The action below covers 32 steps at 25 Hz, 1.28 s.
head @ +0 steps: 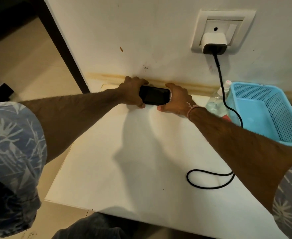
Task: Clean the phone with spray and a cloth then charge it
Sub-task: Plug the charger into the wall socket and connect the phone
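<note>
Charging step | left hand [133, 91] grips phone [154, 97] steady by the wall | right hand [178, 99] curls round its other end, likely seating cable [218, 66] | plug hidden

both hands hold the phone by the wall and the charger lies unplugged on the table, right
No: the head view shows the charger plugged into the wall socket, only its cable looping on the table. The left hand and right hand do hold the phone.
</note>
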Each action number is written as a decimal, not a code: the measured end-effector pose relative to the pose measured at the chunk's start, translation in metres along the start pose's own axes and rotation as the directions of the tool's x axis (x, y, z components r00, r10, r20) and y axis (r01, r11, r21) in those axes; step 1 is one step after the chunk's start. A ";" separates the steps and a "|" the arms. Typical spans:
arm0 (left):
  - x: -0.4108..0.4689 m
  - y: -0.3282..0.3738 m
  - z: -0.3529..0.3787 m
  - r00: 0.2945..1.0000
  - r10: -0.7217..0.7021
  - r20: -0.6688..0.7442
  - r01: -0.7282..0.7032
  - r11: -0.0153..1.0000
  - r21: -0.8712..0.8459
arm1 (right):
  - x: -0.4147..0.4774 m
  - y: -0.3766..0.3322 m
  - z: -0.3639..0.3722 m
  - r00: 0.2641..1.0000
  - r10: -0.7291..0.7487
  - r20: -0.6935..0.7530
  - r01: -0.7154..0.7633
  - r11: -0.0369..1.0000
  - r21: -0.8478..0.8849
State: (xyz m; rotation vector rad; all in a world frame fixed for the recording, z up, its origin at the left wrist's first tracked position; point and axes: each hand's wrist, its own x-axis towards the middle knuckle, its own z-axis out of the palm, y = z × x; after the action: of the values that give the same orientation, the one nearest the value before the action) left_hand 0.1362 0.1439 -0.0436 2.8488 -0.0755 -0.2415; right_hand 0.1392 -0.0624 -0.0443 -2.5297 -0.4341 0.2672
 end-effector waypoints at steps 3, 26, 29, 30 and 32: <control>-0.021 0.010 0.006 0.996 0.034 -0.087 -0.029 0.998 0.051 | -0.038 -0.003 -0.004 0.987 -0.092 -0.131 0.101 0.993 0.065; -0.173 0.164 0.109 0.989 0.057 0.133 -0.059 0.998 0.005 | -0.116 -0.004 -0.153 0.894 0.209 -0.396 0.058 0.823 0.564; -0.167 0.165 0.106 0.981 0.045 0.187 -0.050 0.998 0.025 | -0.079 -0.013 -0.165 0.923 0.191 -0.334 -0.060 0.929 0.366; -0.166 0.165 0.104 0.978 0.040 0.203 -0.046 0.999 0.023 | -0.071 -0.015 -0.167 0.924 0.199 -0.326 -0.088 0.942 0.324; -0.162 0.166 0.100 0.971 0.036 0.238 -0.039 0.999 0.005 | -0.061 -0.018 -0.168 0.927 0.223 -0.302 -0.122 0.940 0.320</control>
State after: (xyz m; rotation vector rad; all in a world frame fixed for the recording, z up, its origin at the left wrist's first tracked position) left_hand -0.0447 -0.0300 -0.0662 2.8112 -0.1789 -0.5748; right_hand 0.1252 -0.1524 0.1106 -2.2571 -0.0285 -0.0355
